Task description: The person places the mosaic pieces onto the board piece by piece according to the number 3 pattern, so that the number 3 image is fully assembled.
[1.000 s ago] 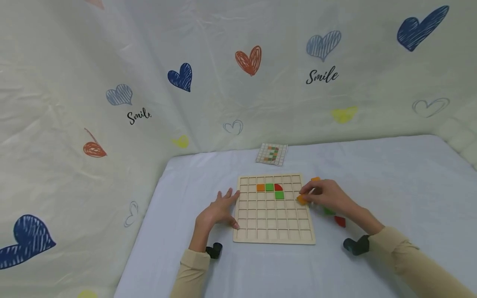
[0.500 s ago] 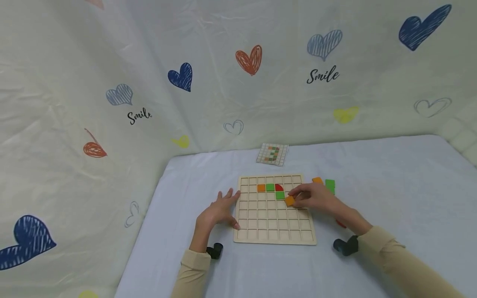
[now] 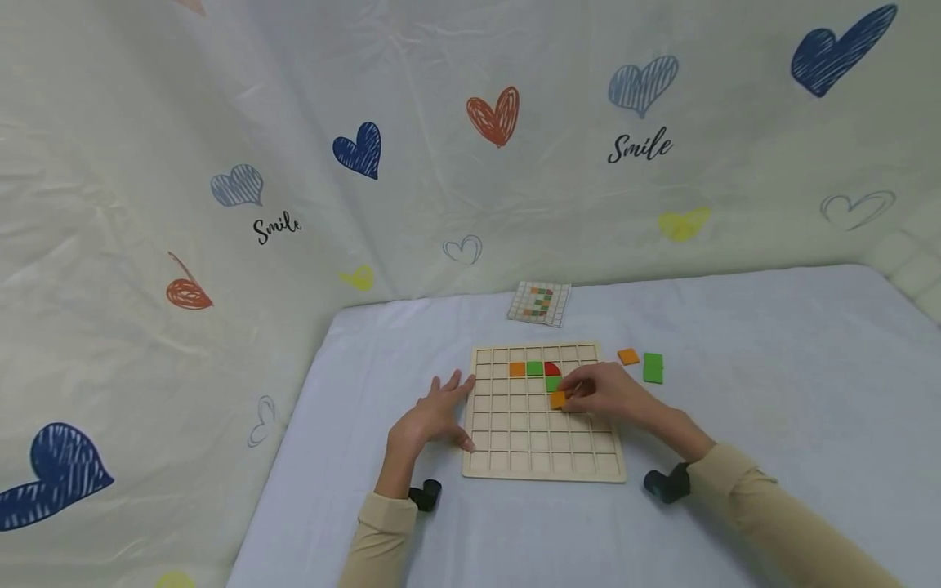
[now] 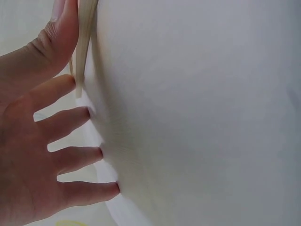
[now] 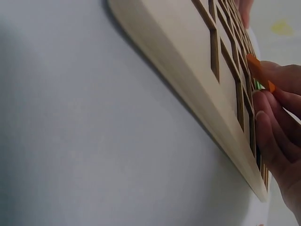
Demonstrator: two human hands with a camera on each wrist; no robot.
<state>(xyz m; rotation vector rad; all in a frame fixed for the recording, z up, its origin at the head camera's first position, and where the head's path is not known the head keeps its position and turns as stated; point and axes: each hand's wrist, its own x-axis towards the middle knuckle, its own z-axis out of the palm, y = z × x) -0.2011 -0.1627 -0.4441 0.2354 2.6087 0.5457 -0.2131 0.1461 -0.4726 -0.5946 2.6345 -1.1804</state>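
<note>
Orange tile (image 3: 557,400) is pinched, tilted, between the thumb and fingers of the right hand (image 3: 610,390) at the middle of the wooden grid board (image 3: 507,465), seating unconfirmed. Left hand (image 3: 430,416) has its fingers spread, thumb and forefinger touching the board's left edge. Set in the board's far half are an orange square (image 3: 518,369), two green squares (image 3: 534,368) and a red quarter-round (image 3: 551,369); beyond its far edge lies a patterned card (image 3: 540,304), and off its right side, a loose orange piece (image 3: 628,356) and green pieces (image 3: 653,367).
</note>
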